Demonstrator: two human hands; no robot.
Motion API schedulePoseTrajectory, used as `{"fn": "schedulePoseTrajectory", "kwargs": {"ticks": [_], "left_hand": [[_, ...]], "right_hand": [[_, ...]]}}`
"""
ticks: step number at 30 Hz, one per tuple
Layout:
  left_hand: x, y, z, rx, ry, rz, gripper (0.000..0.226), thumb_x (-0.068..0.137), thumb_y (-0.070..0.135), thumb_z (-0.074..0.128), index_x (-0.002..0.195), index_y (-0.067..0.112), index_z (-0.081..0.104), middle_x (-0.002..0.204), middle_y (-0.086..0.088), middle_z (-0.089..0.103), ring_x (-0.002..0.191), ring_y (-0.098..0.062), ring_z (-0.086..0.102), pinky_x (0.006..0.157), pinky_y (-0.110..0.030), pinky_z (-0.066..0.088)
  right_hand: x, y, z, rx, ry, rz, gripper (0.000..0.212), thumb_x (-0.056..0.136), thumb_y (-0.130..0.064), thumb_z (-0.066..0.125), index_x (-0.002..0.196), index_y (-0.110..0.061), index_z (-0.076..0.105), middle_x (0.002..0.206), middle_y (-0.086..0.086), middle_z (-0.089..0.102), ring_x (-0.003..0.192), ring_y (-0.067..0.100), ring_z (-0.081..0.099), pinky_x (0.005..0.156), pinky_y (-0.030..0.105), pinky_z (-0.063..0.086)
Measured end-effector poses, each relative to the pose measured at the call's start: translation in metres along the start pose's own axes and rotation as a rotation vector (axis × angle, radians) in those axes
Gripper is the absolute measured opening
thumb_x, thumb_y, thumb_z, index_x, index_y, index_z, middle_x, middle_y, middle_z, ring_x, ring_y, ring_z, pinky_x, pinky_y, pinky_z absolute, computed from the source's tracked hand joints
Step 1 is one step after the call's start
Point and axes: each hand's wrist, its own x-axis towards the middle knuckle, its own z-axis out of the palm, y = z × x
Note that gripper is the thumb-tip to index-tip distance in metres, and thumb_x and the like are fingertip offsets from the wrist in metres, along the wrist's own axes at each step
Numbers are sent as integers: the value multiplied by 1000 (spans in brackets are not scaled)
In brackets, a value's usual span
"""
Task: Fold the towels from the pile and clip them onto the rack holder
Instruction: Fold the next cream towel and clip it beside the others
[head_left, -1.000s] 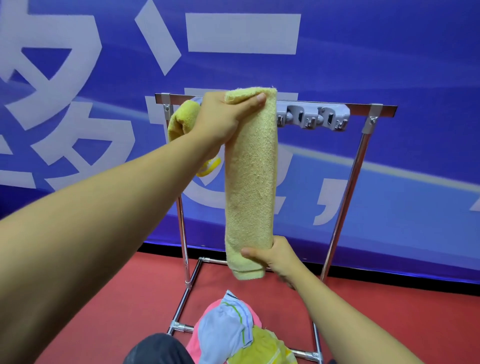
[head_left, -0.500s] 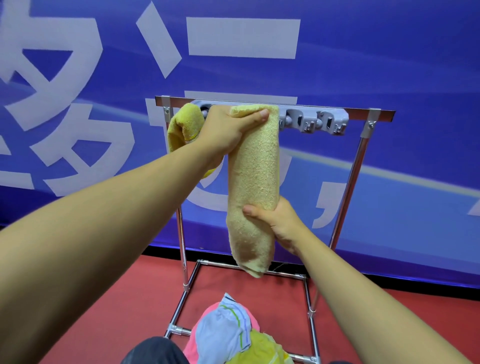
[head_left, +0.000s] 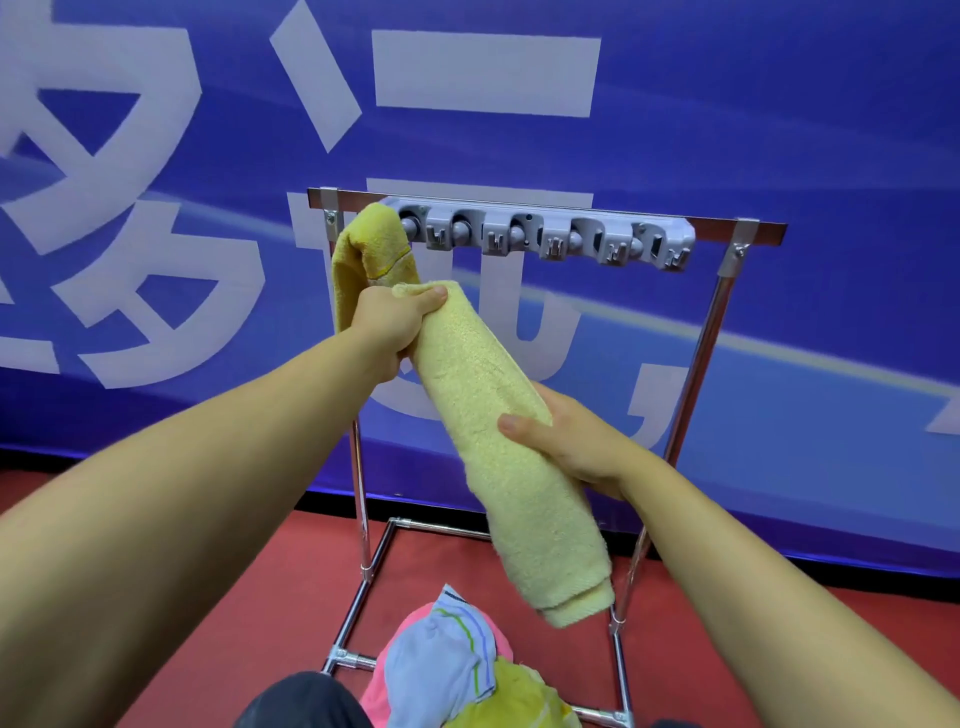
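Note:
A folded pale yellow towel (head_left: 498, 415) slants down to the right in front of the rack. My left hand (head_left: 389, 327) grips its top end, below the clip row. My right hand (head_left: 566, 441) clasps its middle from the right. A darker yellow towel (head_left: 369, 254) hangs clipped at the left end of the grey clip holder (head_left: 545, 239), which is mounted on the metal rack's top bar (head_left: 748, 228). The other clips on the holder hold nothing. A pile of towels (head_left: 452, 660), pink, light blue and yellow, lies at the bottom centre.
The chrome rack frame (head_left: 696, 364) stands on a red floor (head_left: 208, 597) against a blue banner wall (head_left: 779, 130). Its base bars surround the pile. A dark knee (head_left: 301, 701) shows at the bottom edge.
My left hand dropped the towel's top end from the clip bar to below it. My right hand slid up from the bottom end to the middle. The towel now slants.

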Motion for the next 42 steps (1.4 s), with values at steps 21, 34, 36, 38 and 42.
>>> {"fn": "schedulePoseTrajectory", "kwargs": {"ticks": [21, 34, 36, 38, 42], "left_hand": [[-64, -26, 15, -71, -796, -310, 79, 95, 72, 37, 136, 9, 64, 137, -15, 65, 130, -33, 60, 112, -48, 42], [-92, -55, 30, -281, -795, -364, 92, 90, 81, 27, 137, 10, 61, 136, -15, 66, 127, -32, 62, 107, -49, 46], [-91, -58, 32, -308, -737, -326, 90, 93, 79, 24, 138, 10, 60, 136, -15, 66, 128, -32, 62, 110, -49, 45], [-90, -60, 36, -305, -691, -277, 87, 95, 76, 23, 137, 11, 61, 135, -15, 67, 126, -31, 63, 107, -46, 48], [-95, -62, 41, -252, -673, -225, 82, 93, 72, 25, 133, 11, 63, 116, -9, 76, 104, -22, 74, 82, -32, 61]], "right_hand": [[-1, -16, -10, 517, -10, -107, 56, 96, -19, 60, 147, -39, 48, 114, 13, 70, 100, 26, 69, 86, 37, 58], [-2, -9, -20, 700, 236, -43, 70, 87, -21, 68, 151, -30, 42, 134, 11, 66, 116, 29, 68, 85, 40, 60], [0, -11, -21, 715, 253, -42, 73, 85, -20, 69, 152, -29, 41, 130, 10, 69, 115, 29, 69, 83, 40, 61], [2, -13, -20, 722, 261, -41, 74, 85, -18, 70, 152, -28, 41, 128, 10, 70, 115, 30, 69, 83, 41, 61], [5, -13, -16, 720, 279, -49, 71, 88, -11, 69, 151, -28, 42, 126, 12, 71, 113, 33, 69, 87, 45, 60]]}}
